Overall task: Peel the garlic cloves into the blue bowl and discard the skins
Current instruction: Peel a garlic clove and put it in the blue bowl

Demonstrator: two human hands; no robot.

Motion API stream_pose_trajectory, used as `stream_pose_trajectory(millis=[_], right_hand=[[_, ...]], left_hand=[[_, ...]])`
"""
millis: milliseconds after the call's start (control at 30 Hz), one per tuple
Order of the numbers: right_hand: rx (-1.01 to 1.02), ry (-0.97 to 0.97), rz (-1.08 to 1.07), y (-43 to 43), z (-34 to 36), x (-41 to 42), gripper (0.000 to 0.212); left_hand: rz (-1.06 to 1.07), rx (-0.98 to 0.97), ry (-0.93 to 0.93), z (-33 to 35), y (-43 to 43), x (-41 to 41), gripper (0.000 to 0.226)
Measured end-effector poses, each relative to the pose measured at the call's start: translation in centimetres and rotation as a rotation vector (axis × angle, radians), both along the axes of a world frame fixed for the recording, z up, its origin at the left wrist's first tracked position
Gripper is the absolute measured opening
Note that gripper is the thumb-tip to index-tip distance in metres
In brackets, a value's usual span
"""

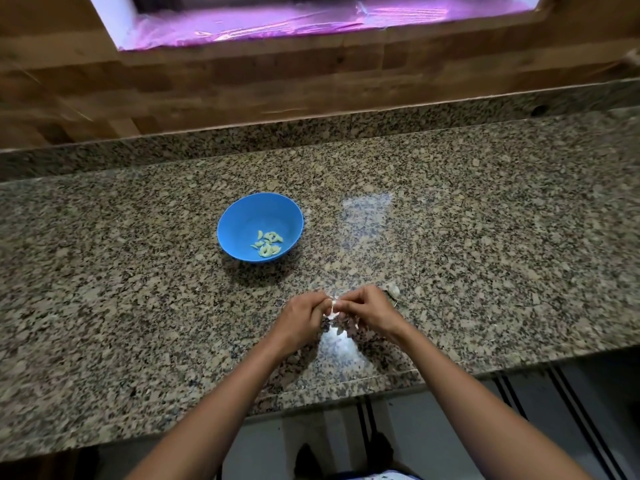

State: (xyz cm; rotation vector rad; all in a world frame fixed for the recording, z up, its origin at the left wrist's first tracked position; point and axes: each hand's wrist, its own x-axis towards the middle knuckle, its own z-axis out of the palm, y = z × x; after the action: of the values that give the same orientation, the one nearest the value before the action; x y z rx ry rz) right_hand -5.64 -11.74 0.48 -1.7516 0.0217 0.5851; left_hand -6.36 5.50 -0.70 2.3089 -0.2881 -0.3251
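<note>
A small white garlic clove [333, 306] is pinched between the left hand [302, 315] and right hand [367, 310] above the granite counter [485, 237]. Pale peeled cloves [267, 244] are seen in the blue bowl [242, 216] beyond.

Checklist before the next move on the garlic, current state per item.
1. Grip: left hand and right hand both pinch the garlic clove: ok.
2. Clove fully peeled: cannot tell, the fingers cover most of it.
3. Target: blue bowl upright, with peeled cloves only at its bottom, so there is room left: ok.
4. Skins discarded: not ok, loose skins lie on the counter under the hands.
5. Whether the pale piece beside the right hand is clove or skin: cannot tell.
</note>
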Motion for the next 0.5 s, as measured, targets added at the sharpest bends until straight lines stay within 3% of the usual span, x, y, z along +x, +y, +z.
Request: stream_pose_trajectory(millis=[100,333,500], right_hand=[[-0.165,-0.141,0.04,0.5,-0.4,0.2,0.009],[-0.227,-0.28,-0.002,0.7,-0.8,0.3,0.011],[-0.298,-0.363,0.065,0.7,-0.7,0.4,0.014]], left_hand=[[0.054,-0.1,0.078,-0.1,0.1,0.1,0.03],[0.115,-0.154,0.096,0.4,-0.9,-0.1,0.029],[0.084,-0.063,-0.004,0.3,-0.9,-0.1,0.025]])
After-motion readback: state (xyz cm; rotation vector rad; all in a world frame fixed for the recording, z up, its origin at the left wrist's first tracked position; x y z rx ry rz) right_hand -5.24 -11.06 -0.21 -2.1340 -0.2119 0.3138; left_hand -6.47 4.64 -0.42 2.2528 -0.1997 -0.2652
